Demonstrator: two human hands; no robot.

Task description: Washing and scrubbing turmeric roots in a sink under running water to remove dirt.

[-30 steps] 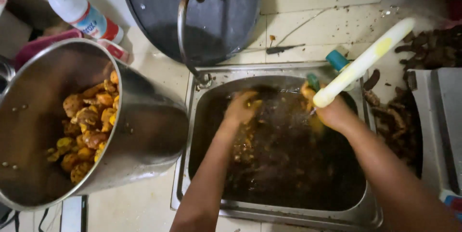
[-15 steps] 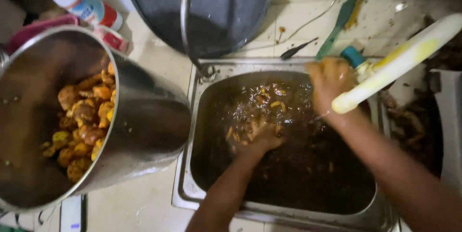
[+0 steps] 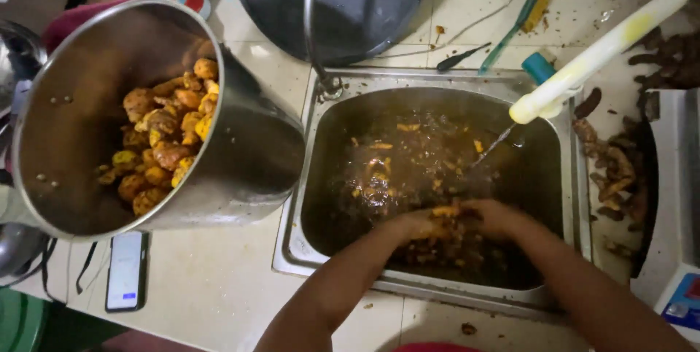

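A steel sink (image 3: 292, 250) holds murky brown water with several orange-yellow root pieces (image 3: 379, 169) floating in it. My left hand (image 3: 414, 225) and my right hand (image 3: 497, 218) are side by side in the water at the sink's near edge, closed together around a clump of roots (image 3: 445, 212). A white and yellow tap spout (image 3: 590, 56) reaches in from the right and runs a thin stream into the water. To the left, a big steel pot (image 3: 251, 155) lies tilted toward me with a heap of washed orange roots (image 3: 164, 148) inside.
A dark round pan (image 3: 364, 2) leans behind the sink. Unwashed brown roots (image 3: 612, 169) lie on the counter to the right, beside a scale (image 3: 682, 301). A green brush (image 3: 510, 27) and a small knife (image 3: 463, 56) lie at the back. A phone (image 3: 125, 270) lies below the pot.
My right hand has left the tap spout and dropped into the water. Both hands have moved from the back and middle of the sink to its near edge and come together.
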